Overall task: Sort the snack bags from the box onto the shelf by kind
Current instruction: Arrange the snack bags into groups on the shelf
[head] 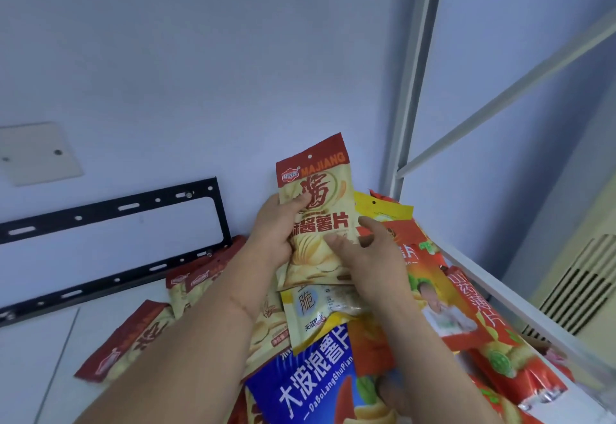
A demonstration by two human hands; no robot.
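Snack sorting: cream-and-red crisp bag held above mixed pile.

Listed by size: white shelf surface [40, 357]; blue foil crisp bag [310, 377]; cream-and-red printed crisp bag [316, 213], long axis upright, pinched at its left edge by the left hand [273, 233], the nearer; right hand [370, 257] laid with loosely spread fingers against its lower right corner; matching bags [133, 337] lying leftward.

One head-worn camera looks forward and down, close over the hands and the shelf [473, 277].
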